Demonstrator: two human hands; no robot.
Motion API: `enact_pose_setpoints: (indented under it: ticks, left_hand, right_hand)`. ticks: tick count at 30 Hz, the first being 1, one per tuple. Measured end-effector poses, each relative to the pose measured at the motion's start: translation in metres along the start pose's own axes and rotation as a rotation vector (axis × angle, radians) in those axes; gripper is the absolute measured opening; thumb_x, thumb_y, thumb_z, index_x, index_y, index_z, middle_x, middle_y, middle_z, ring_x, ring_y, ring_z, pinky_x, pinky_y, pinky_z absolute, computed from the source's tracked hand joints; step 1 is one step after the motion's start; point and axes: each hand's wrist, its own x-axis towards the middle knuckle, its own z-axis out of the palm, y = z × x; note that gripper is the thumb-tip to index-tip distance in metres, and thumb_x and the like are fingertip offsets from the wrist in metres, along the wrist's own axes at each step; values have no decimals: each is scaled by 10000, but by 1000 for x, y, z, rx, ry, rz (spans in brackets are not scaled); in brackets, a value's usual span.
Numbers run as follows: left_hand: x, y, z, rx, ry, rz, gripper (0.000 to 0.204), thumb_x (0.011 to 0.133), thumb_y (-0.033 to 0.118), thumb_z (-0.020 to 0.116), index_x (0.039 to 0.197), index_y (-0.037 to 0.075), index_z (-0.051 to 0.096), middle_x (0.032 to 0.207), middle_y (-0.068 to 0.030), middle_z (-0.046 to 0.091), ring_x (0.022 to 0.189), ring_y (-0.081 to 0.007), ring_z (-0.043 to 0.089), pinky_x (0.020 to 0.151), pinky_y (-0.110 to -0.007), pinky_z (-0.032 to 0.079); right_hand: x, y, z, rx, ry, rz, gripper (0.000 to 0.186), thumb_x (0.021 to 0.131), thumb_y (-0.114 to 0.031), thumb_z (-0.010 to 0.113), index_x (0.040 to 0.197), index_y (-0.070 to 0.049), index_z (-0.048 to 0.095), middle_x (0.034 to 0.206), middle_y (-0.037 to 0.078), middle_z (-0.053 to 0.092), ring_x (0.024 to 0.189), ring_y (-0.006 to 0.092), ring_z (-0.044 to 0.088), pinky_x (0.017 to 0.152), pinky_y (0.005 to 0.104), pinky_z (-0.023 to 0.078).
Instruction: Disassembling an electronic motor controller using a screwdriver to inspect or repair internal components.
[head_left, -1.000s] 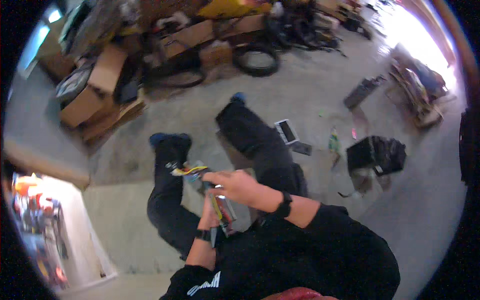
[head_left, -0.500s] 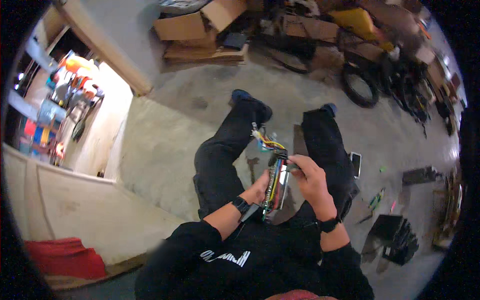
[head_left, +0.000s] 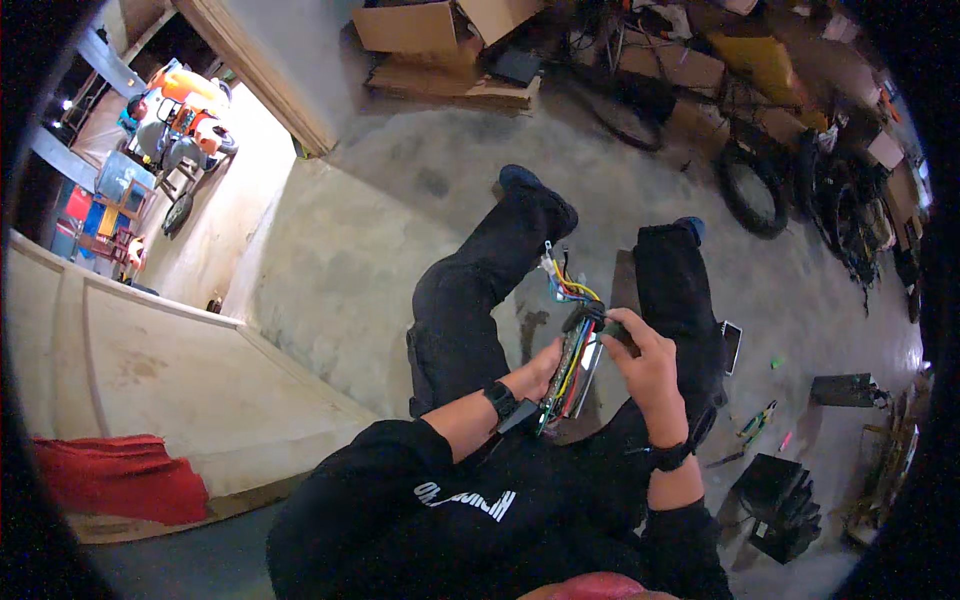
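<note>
A long, narrow circuit board [head_left: 567, 375] with red, yellow and blue wires along it is tilted above my lap. My left hand [head_left: 540, 370] is closed around its left side, the fingers partly hidden behind it. At the board's far end the wires pass through a black collar [head_left: 592, 314]. Beyond that collar a loose bundle of coloured wires [head_left: 570, 288] with pale connectors sticks out. My right hand [head_left: 648, 362] has its curled index finger and thumb at the collar and the board's upper right edge; exactly what they pinch is too small to tell.
Right of my leg lie a phone-like slab [head_left: 733, 347], green-handled pliers [head_left: 757, 424], a black finned case [head_left: 780, 505] and a dark metal housing [head_left: 848, 390]. Cardboard boxes [head_left: 450, 85] and tyres [head_left: 752, 192] stand farther off. A low wall [head_left: 200, 370] runs along the left, with a red cloth [head_left: 120, 480].
The whole view has shifted, so the scene sits farther right and the doorway shows more sharply. The board stays in my left hand; my right thumb and index finger are slightly farther apart.
</note>
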Motion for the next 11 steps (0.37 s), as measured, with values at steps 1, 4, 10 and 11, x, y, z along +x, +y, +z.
enact_pose_setpoints:
  ticks: [1,4,10,11]
  left_hand:
    - [1,1,-2,20,-7,3,475,979,503,315,946,149,630,715,2,633,579,-112,607,493,-274,496]
    - [-4,6,6,-3,27,-8,469,971,516,327,884,156,615,678,4,612,550,-112,591,469,-276,482]
    - [-10,13,28,-17,26,-29,426,948,514,416,872,144,612,671,-8,613,571,-116,606,491,-281,493]
    - [9,-1,-8,0,75,39,461,932,551,418,915,141,626,722,-20,638,625,-117,620,552,-286,517]
  right_hand:
    - [0,-1,3,3,39,16,360,782,-53,713,1128,-56,614,827,88,673,653,129,596,605,262,475]
    - [-3,-2,5,-19,133,50,372,779,-71,728,1133,-61,612,817,99,665,646,151,592,611,273,479]
    - [-9,3,-10,-99,76,-31,451,865,-114,645,1295,-82,513,1076,167,640,770,217,638,685,311,510]
    - [-3,-9,-11,-81,26,-93,422,879,-150,634,1279,-73,523,1276,193,556,1159,252,580,938,321,470]
